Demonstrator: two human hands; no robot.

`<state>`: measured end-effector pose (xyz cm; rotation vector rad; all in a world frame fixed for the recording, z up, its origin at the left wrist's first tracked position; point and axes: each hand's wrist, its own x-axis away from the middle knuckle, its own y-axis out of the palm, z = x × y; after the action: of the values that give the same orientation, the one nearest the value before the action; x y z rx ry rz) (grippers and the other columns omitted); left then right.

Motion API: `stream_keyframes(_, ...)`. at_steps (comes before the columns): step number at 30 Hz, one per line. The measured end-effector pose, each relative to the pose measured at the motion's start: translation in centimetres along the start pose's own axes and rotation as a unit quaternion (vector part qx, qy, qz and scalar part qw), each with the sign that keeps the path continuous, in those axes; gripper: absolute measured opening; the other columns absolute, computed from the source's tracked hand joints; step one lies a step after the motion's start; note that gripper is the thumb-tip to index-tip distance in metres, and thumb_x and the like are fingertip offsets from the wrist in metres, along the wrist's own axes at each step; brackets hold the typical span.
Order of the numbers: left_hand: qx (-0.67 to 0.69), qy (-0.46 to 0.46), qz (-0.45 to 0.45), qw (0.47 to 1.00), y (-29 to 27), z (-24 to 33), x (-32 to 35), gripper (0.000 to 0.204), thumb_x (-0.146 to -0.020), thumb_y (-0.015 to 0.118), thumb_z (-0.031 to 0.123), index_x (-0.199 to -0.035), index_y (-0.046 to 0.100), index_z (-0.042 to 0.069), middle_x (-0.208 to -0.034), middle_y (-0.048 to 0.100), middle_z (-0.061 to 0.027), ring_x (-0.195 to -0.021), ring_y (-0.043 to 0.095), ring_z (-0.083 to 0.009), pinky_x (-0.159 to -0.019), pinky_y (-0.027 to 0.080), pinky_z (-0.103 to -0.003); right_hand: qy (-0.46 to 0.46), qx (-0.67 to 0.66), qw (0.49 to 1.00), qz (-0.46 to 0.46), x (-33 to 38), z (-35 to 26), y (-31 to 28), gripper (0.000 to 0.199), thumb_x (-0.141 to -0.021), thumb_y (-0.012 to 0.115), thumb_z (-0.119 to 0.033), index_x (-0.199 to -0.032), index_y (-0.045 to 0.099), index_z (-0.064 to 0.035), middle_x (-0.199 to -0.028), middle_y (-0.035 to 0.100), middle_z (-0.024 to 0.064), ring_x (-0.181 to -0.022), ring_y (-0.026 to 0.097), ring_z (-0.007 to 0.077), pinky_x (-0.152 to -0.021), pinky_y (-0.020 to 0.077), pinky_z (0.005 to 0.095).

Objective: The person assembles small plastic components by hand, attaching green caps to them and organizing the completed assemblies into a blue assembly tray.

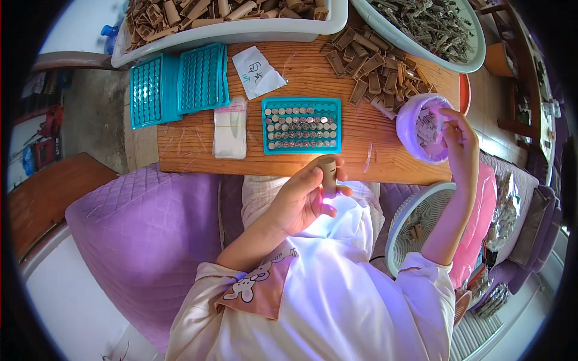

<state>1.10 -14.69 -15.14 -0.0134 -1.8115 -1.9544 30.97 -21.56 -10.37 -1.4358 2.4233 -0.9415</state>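
From my end I see one long white plastic bin (274, 27) heaped with brown pieces (223, 9), and a pale round basket (392, 36) full of tangled silvery strips (421, 27). A lilac round bowl (406, 129) holds small silvery bits (428, 129); the right hand (460, 135) bends its fingers over the rim, and whether they pinch anything I cannot tell. The left hand (304, 198) grasps one brown cylindrical tube (328, 172) at the near edge of the brown wooden table (198, 141). Just beyond sits one rectangular teal plastic tray (329, 103) with rows of round metallic discs (301, 127); two stacks of teal trays (203, 78) lie farther left. A purple quilted seat (144, 210) stands below.
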Motion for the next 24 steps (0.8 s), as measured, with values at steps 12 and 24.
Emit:
stream_keyframes(12,-0.001,0.006,0.01,1.0,-0.2,0.5,-0.1,0.039,-0.09,0.049,0.031,-0.121,0.042,0.008,-0.102,0.054,-0.0053,-0.095,0.058,-0.0203,-0.061,0.056,-0.028,0.032,-0.004,0.999,0.02,0.2,0.1,0.6,0.009,-0.089,0.047,-0.006,-0.096,0.051,-0.0038,-0.071,0.052,0.0016,-0.054,0.046,0.0033,-0.047,0.0377,0.018)
stream_keyframes(24,0.075,-0.045,0.019,0.996,0.9,-0.1,0.1,0.04,-0.091,0.047,0.033,-0.119,0.042,0.005,-0.104,0.055,-0.0088,-0.108,0.054,-0.0304,-0.061,0.06,-0.032,-0.005,-0.225,0.974,-0.014,2.9,-4.6,3.1,0.005,-0.087,0.049,-0.008,-0.086,0.051,-0.004,-0.111,0.055,0.0113,-0.089,0.057,0.0134,-0.074,0.0434,0.0245)
